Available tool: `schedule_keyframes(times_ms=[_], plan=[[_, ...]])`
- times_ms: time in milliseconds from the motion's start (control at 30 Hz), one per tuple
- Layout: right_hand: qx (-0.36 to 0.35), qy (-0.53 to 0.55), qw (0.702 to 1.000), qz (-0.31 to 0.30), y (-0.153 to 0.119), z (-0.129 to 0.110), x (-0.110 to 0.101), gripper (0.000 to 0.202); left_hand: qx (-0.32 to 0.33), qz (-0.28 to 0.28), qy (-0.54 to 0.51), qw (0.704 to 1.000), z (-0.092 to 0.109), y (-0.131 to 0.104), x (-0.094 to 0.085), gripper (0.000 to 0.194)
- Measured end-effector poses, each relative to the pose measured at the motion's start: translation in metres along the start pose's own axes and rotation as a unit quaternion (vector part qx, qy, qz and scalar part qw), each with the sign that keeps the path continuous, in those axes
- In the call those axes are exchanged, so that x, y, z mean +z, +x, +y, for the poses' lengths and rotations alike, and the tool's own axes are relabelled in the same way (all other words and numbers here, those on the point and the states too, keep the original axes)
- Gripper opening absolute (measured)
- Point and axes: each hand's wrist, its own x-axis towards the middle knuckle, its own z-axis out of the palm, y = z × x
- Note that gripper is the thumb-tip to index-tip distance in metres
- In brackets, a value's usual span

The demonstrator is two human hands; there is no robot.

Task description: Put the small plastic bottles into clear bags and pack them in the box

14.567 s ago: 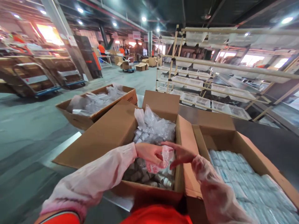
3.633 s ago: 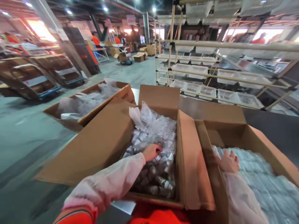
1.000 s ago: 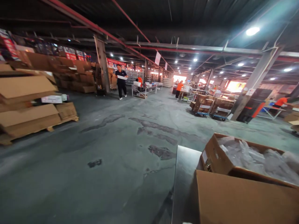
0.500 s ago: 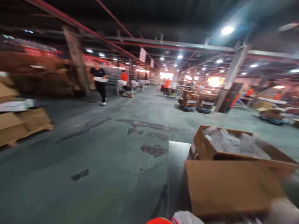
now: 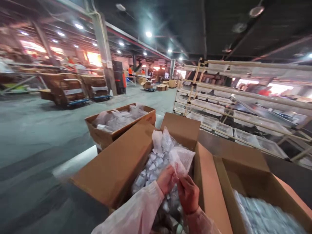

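Above an open cardboard box (image 5: 114, 162), my left hand (image 5: 167, 179) pinches the lower edge of a clear bubble-wrap bag (image 5: 182, 157). My right hand (image 5: 188, 194) grips the same edge close beside it, thumb and fingers pressed together. The bag stands up from my fingertips, and I cannot tell whether anything is inside it. Small white wrapped pieces (image 5: 152, 165) fill the box below my hands. More crumpled bubble wrap (image 5: 167, 139) lies at the box's far end. Both forearms wear pale sleeves.
Another carton (image 5: 99, 138) with clear plastic bags stands beyond, to the left. At the right, an open box (image 5: 243, 175) contains pale bluish packed items. A tube-frame rack (image 5: 212, 109) with white baskets stands behind. Trolleys (image 5: 75, 91) with brown cartons and a pillar (image 5: 103, 48) are at the left.
My view has swung to the right and down toward the boxes. Both hands and the bubble-wrap bag now show; the walking person at the left is out of view.
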Motion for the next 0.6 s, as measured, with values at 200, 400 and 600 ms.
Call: schedule_keyframes(times_ms=[200,400,600], plan=[[0.014,0.003,1.0,-0.017,-0.012,-0.011,-0.003,0.03,0.063,0.032,0.006,0.998,-0.007,-0.007,-0.005,0.031],[-0.012,0.007,0.999,-0.051,-0.028,-0.016,0.006,0.033,0.072,0.049,0.076,0.993,-0.01,-0.005,-0.014,0.022],[-0.008,0.066,0.987,-0.147,-0.021,-0.027,-0.023,0.022,0.106,0.033,0.154,0.982,0.013,-0.028,-0.031,0.043]])
